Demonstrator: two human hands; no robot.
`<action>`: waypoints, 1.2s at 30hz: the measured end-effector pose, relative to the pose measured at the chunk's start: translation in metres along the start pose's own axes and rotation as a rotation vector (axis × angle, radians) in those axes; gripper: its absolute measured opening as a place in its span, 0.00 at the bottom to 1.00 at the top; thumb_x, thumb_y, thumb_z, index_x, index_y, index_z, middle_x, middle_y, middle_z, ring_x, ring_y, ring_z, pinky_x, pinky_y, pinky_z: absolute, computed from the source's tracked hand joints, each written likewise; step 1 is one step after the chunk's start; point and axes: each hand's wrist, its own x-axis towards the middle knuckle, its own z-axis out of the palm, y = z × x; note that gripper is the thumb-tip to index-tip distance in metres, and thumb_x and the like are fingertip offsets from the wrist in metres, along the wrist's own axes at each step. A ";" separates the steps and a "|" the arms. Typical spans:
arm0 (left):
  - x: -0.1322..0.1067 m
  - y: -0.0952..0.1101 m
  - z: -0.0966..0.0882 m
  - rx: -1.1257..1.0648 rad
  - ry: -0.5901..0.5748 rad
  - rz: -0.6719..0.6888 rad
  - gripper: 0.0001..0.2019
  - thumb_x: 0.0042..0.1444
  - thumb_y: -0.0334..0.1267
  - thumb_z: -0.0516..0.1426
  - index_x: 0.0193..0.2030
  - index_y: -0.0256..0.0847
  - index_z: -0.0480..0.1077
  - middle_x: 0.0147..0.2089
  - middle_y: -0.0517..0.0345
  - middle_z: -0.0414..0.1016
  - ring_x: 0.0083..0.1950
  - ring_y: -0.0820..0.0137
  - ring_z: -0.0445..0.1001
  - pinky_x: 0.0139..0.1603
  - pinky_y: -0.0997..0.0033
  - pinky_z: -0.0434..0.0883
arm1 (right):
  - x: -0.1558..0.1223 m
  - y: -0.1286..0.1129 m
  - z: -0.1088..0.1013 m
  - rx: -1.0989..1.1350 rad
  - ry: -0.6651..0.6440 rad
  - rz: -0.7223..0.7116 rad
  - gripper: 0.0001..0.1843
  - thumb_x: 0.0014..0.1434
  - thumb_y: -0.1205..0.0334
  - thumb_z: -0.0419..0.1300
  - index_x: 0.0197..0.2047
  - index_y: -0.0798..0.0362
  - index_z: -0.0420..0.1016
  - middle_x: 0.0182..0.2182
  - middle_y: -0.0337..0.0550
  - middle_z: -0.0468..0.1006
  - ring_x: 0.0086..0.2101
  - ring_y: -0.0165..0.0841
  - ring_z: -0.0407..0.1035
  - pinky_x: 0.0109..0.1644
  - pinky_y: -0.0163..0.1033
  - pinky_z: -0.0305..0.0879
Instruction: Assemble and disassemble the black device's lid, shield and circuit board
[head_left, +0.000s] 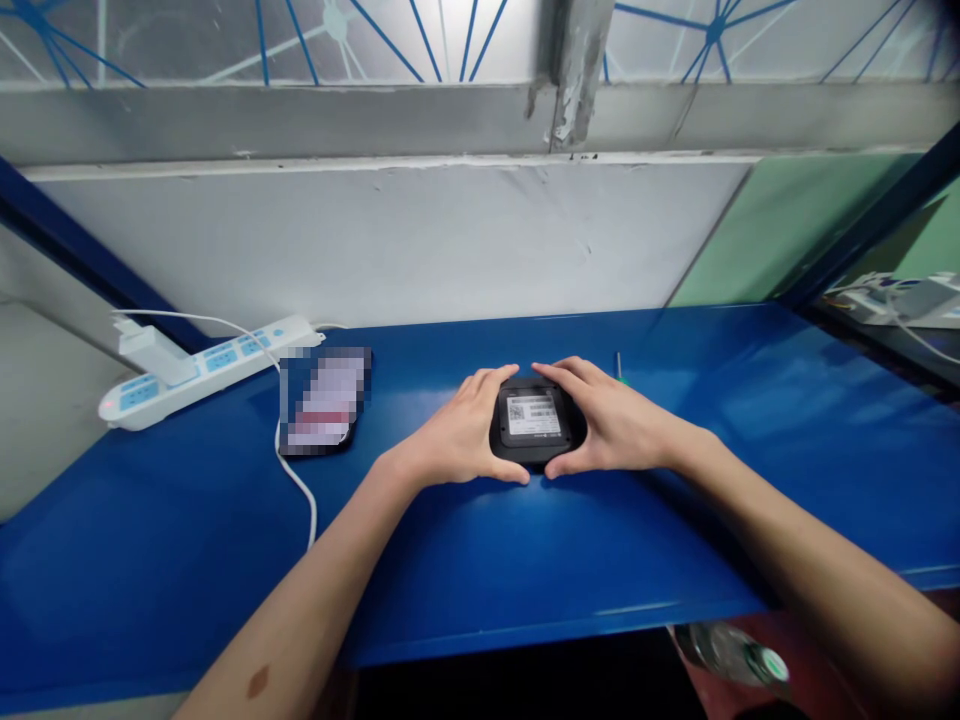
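Observation:
A small black rounded device (534, 425) with a white label on its upturned face rests on the blue table (525, 560) near the middle. My left hand (457, 430) wraps around its left side, thumb at the near edge and fingers at the far edge. My right hand (611, 420) grips its right side the same way. Both hands are closed on the device, which lies flat on the table.
A white power strip (206, 368) with a plugged-in adapter lies at the back left, its white cable (296, 480) trailing toward the front edge. A blurred flat object (324, 400) sits beside it. A thin green tool (619, 368) lies behind my right hand. A grey wall stands behind.

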 end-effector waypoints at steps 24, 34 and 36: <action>-0.003 0.006 0.000 0.006 0.095 0.111 0.58 0.32 0.53 0.77 0.66 0.53 0.47 0.65 0.46 0.51 0.69 0.43 0.52 0.69 0.34 0.57 | -0.003 -0.008 0.002 0.046 0.007 -0.061 0.63 0.47 0.41 0.71 0.76 0.46 0.41 0.66 0.60 0.56 0.61 0.57 0.63 0.64 0.62 0.66; -0.007 0.007 -0.002 -0.021 0.146 0.097 0.52 0.40 0.46 0.73 0.66 0.54 0.45 0.66 0.49 0.52 0.68 0.45 0.58 0.66 0.38 0.65 | -0.003 -0.010 -0.004 0.106 0.046 -0.048 0.65 0.46 0.38 0.71 0.76 0.42 0.39 0.65 0.58 0.58 0.60 0.56 0.65 0.61 0.63 0.67; -0.007 0.008 -0.002 -0.040 0.155 0.089 0.52 0.42 0.48 0.73 0.67 0.54 0.44 0.67 0.47 0.51 0.69 0.46 0.57 0.67 0.39 0.64 | -0.003 -0.008 -0.006 0.124 0.080 -0.060 0.64 0.46 0.40 0.72 0.76 0.42 0.40 0.65 0.56 0.60 0.60 0.54 0.65 0.62 0.60 0.68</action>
